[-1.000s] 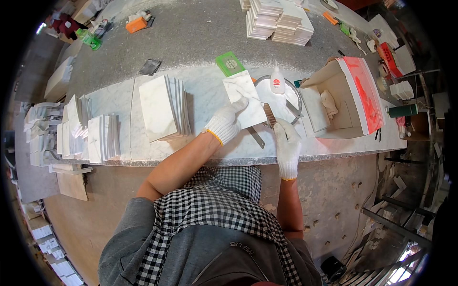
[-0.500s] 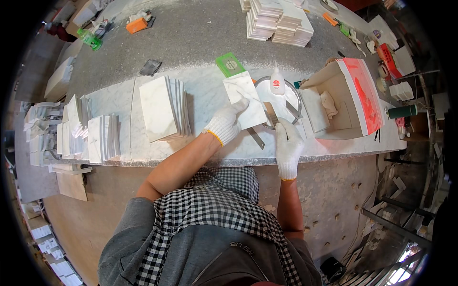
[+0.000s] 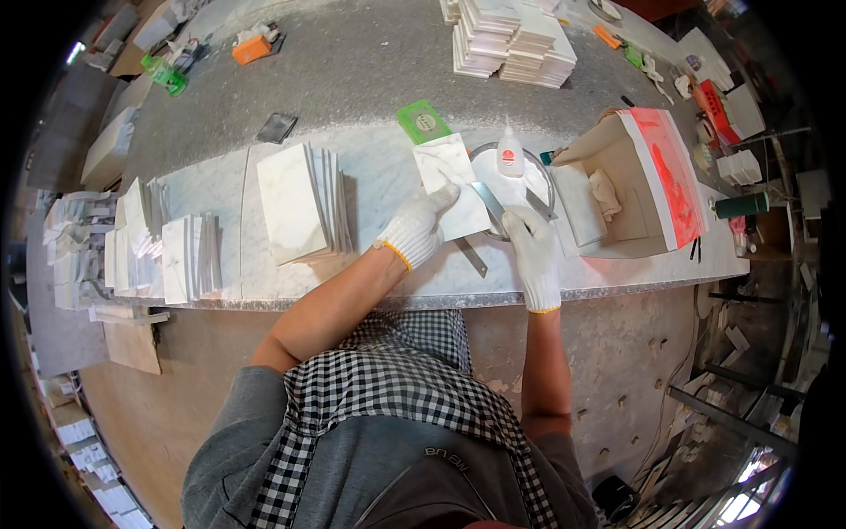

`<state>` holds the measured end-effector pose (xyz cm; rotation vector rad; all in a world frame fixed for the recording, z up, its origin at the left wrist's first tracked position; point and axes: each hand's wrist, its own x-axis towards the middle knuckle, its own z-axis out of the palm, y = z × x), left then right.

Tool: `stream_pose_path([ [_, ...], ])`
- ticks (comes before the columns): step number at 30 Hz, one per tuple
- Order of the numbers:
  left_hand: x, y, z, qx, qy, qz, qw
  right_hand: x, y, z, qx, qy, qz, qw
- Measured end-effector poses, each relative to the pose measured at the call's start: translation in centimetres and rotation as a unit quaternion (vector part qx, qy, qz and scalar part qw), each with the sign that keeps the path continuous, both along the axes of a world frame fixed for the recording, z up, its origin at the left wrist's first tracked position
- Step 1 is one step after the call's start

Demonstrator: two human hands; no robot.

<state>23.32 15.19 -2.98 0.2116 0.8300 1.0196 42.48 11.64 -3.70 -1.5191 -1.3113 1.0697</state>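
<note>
A thin white marble tile (image 3: 441, 157) with grey veins is tilted up in my left hand (image 3: 416, 227); the thumb lies across its face. Both hands wear white knit gloves. My right hand (image 3: 534, 254) pinches a narrow flat metal blade (image 3: 488, 203), whose far end lies at the tile's right edge. Behind it sits a round metal-rimmed bowl (image 3: 553, 183) with white material inside. A white squeeze bottle (image 3: 509, 160) stands at the bowl, and another flat metal strip (image 3: 541, 204) rests across its rim. A third metal strip (image 3: 473, 258) lies on the bench below the tile.
A green box (image 3: 423, 122) lies beyond the tile. To the left, marble tiles (image 3: 291, 203) lean in a stack, with more cut pieces (image 3: 189, 256) farther left. An open cardboard box (image 3: 634, 189) with a cloth stands at the right. Stacked tiles (image 3: 511, 44) rise at the back.
My right hand has moved slightly up, and the blade has turned and shifted left against the tile's edge. My left hand and the tile have hardly moved.
</note>
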Motion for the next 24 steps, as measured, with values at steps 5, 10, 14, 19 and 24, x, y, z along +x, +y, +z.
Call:
stream_pose_path([
  [5, -0.4, 0.5, -1.7, -0.002, -0.036, -0.001, 0.999, -0.1, 0.4, 1.2, -0.034, -0.001, -0.011, 0.999],
  [10, 0.1, 0.2, -0.8, 0.003, 0.027, 0.013, 1.0, -0.1, -0.5, 0.8, -0.021, 0.016, 0.012, 1.0],
  [14, 0.0, 0.2, -1.0, 0.005, 0.015, 0.008, 1.0, -0.2, 0.1, 0.4, -0.019, 0.022, 0.009, 1.0],
  [19, -0.5, 0.4, -1.2, 0.012, -0.039, -0.002, 0.999, 0.0, 0.3, 0.3, -0.032, 0.03, -0.018, 0.999],
  [24, 0.0, 0.1, -0.5, 0.004, -0.001, 0.008, 1.0, 0.9, -0.5, -0.5, -0.024, 0.038, -0.046, 0.998],
])
